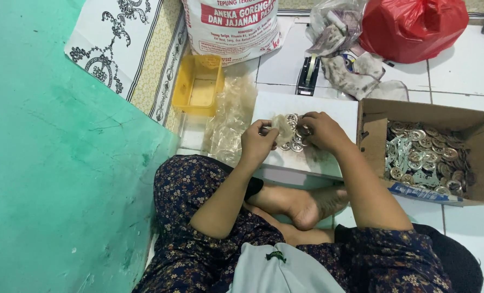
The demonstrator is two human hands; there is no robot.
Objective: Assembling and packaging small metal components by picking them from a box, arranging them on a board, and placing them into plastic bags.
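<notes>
I sit cross-legged on a tiled floor with a white board (329,108) in front of me. My left hand (257,144) pinches a small clear plastic bag (282,127) at the board's near left part. Beside it my right hand (320,130) rests on a cluster of round silver metal pieces (293,142), its fingers curled over them. Whether the fingers grip one of the pieces is hidden.
An open cardboard box (481,133) of several silver metal pieces stands at the right. A yellow plastic tray (198,84) and crumpled clear plastic (231,116) lie left of the board. A tape dispenser (308,76), white sack (233,27), red bag (413,27) lie behind. A green wall (52,179) rises left.
</notes>
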